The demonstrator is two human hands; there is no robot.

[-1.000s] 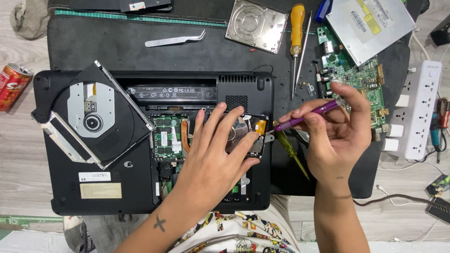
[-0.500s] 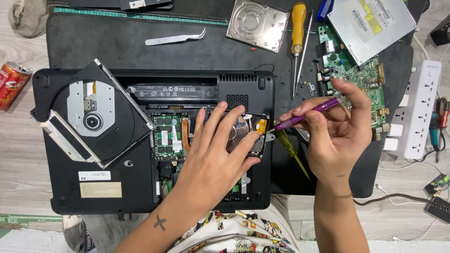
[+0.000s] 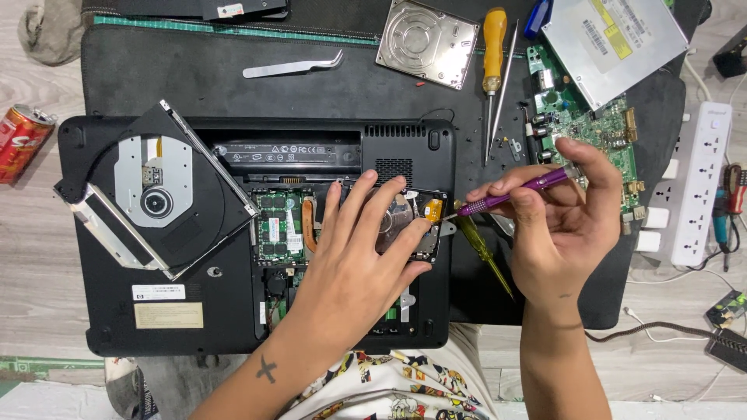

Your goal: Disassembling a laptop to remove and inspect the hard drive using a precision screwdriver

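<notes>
**Purple screwdriver aimed leftward at the hard drive bay**

At the far left a red can is seen on the floor. An optical drive is laid, opened, on the left part of the upturned black laptop. Beyond it, tweezers lie on the black mat. The left hand is spread flat, fingers splayed, on the hard drive seated in the laptop's right half; nothing is gripped. A purple screwdriver is pinched between thumb and fingers of the right hand, closed around its shaft. Its long axis runs nearly left to right, the tip pointing left and slightly near, at the drive's right edge. A green circuit board lies beyond the right hand.
</notes>
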